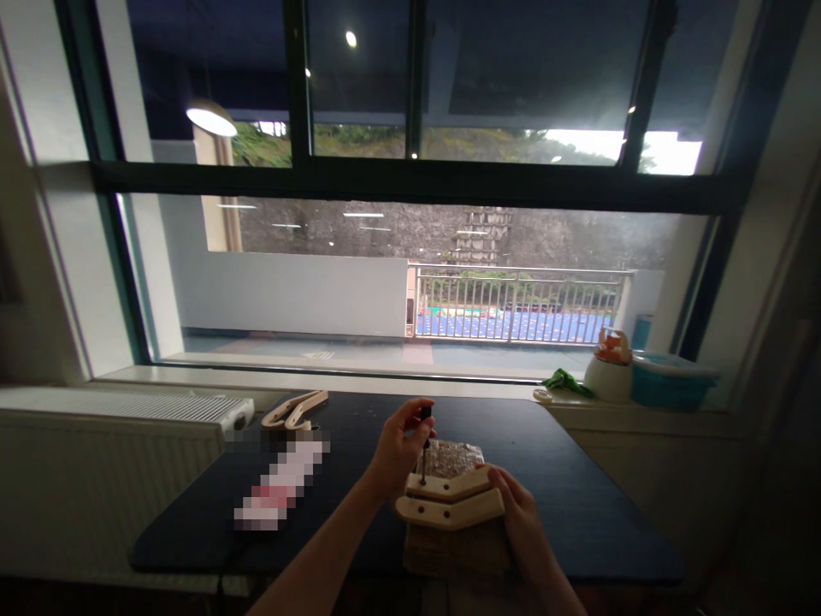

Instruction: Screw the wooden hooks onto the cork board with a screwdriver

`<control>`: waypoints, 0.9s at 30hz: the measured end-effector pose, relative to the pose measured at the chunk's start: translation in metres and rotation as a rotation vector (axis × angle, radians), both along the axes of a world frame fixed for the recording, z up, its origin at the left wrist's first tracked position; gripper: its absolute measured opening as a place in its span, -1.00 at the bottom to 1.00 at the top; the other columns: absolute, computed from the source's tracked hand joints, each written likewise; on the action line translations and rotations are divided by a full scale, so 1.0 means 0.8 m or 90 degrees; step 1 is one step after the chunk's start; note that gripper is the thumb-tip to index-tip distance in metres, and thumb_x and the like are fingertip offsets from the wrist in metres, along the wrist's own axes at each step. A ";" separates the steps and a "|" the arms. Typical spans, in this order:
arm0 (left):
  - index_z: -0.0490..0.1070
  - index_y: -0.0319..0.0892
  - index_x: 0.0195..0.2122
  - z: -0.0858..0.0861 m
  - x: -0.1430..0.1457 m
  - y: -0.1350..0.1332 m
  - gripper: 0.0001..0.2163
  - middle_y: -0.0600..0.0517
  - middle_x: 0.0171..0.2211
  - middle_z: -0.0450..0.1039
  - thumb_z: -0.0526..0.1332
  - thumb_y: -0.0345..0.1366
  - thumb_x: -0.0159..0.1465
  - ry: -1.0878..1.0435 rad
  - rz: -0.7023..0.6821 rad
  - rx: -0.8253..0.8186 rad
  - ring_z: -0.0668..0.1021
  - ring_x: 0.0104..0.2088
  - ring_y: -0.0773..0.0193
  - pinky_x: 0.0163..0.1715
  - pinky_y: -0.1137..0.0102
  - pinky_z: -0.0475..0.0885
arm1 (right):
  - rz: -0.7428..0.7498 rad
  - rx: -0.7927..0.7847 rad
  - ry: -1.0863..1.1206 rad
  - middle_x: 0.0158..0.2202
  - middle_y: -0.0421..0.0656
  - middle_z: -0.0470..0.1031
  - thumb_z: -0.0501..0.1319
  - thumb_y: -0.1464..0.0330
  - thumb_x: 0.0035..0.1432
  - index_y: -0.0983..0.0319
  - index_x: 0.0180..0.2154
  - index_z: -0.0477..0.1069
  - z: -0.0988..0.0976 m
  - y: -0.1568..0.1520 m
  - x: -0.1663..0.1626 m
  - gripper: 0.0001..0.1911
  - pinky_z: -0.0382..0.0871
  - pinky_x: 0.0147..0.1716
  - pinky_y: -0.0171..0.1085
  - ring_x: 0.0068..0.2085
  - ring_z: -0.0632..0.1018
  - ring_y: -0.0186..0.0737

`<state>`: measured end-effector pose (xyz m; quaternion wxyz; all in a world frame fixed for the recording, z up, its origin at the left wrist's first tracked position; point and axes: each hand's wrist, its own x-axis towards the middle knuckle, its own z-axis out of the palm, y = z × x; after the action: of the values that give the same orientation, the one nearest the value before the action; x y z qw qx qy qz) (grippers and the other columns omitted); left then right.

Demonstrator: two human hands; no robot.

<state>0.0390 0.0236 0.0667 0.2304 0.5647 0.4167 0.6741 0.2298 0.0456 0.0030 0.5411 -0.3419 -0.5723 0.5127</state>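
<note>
My left hand (pixel 398 449) is closed around the black handle of a small screwdriver (pixel 424 445), held upright with its tip on the upper of two angled wooden pieces (pixel 449 500). Both pieces lie side by side on a brown board (pixel 457 547) on the dark table (pixel 577 496). My right hand (pixel 522 518) rests against the right ends of the wooden pieces, fingers curled over them and holding them steady.
Two more wooden pieces (pixel 296 409) lie at the table's far left, beside a blurred-out item (pixel 282 481). A white radiator (pixel 115 411) stands to the left. On the window sill sit a green cloth (pixel 564 382), a white pot (pixel 609 368) and a blue tub (pixel 670 381).
</note>
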 end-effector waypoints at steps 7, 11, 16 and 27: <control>0.50 -0.17 -0.32 0.008 -0.001 0.001 -0.85 0.06 -0.42 0.43 0.28 -0.37 0.05 0.037 0.053 0.039 0.46 -0.38 0.31 -0.29 0.41 0.39 | -0.004 -0.013 0.001 -0.41 -0.13 0.56 0.25 -0.03 -0.15 0.25 -0.31 0.56 -0.002 0.002 0.000 -0.49 0.38 -0.34 -0.25 -0.37 0.51 -0.09; 0.52 -0.18 -0.32 0.015 0.004 -0.003 -0.86 0.07 -0.43 0.36 0.27 -0.40 0.06 0.048 0.041 0.049 0.42 -0.42 0.36 -0.35 0.46 0.38 | -0.001 -0.013 0.003 -0.41 -0.12 0.56 0.25 -0.01 -0.11 0.25 -0.29 0.56 -0.006 0.005 0.000 -0.50 0.38 -0.34 -0.25 -0.36 0.52 -0.09; 0.54 -0.17 -0.30 0.016 0.003 -0.003 -0.84 0.07 -0.41 0.36 0.27 -0.41 0.06 0.047 0.017 0.043 0.43 -0.41 0.37 -0.35 0.48 0.39 | 0.000 -0.003 0.003 -0.38 -0.11 0.56 0.24 0.01 -0.08 0.26 -0.27 0.55 -0.008 0.005 0.001 -0.52 0.38 -0.32 -0.24 -0.33 0.52 -0.07; 0.46 -0.23 -0.12 0.000 0.004 0.001 -0.72 -0.01 -0.41 0.52 0.21 -0.32 0.13 -0.013 -0.022 -0.021 0.51 -0.43 0.31 -0.36 0.40 0.45 | 0.002 -0.015 -0.001 -0.37 -0.10 0.56 0.23 0.01 -0.08 0.27 -0.26 0.55 -0.008 0.006 0.000 -0.50 0.39 -0.33 -0.26 -0.31 0.52 -0.07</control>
<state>0.0421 0.0247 0.0663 0.2556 0.5608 0.4154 0.6690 0.2302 0.0505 -0.0034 0.5356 -0.3477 -0.5673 0.5200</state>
